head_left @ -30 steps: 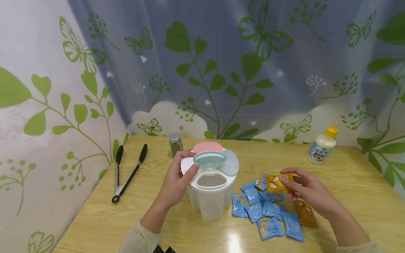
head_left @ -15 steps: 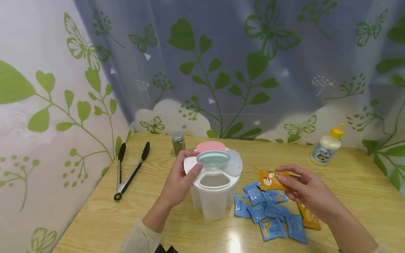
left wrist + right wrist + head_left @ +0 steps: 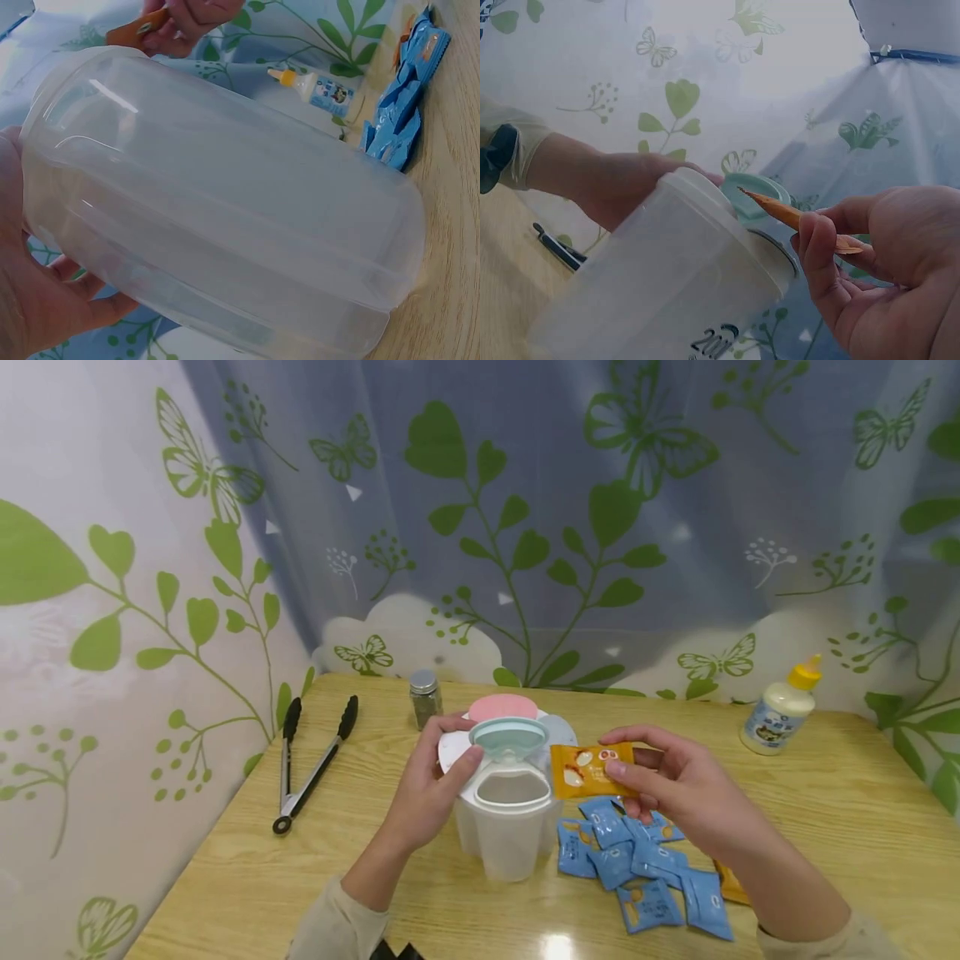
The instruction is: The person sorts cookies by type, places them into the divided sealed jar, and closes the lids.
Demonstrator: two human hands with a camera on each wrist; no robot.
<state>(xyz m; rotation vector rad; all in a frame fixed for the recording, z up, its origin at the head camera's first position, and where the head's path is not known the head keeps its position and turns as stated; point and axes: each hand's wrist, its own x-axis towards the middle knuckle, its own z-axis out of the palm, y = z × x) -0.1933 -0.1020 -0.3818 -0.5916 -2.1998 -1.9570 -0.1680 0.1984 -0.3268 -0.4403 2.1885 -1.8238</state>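
A translucent storage canister (image 3: 512, 847) with a white lid stands on the table. One of its flaps, the mint-green one (image 3: 510, 737), is raised above an opening (image 3: 513, 788). My left hand (image 3: 426, 789) grips the canister's lid edge from the left, thumb on top and fingers round the far side. Between thumb and fingers my right hand (image 3: 675, 785) pinches an orange snack packet (image 3: 585, 770), held just right of the opening. Below that hand lies a heap of blue packets (image 3: 615, 864), and a second orange packet (image 3: 731, 883) is partly hidden by the right wrist.
Spread metal tongs (image 3: 309, 785) with black tips lie at the left. A small spice jar (image 3: 425, 703) stands behind the canister, and a squeeze bottle (image 3: 776, 714) with a yellow nozzle is at the back right. A patterned curtain (image 3: 555, 527) rises behind the wooden table (image 3: 225, 877).
The right hand has carried the orange packet left from above the blue heap to beside the canister's opening. My left hand keeps its hold on the lid.
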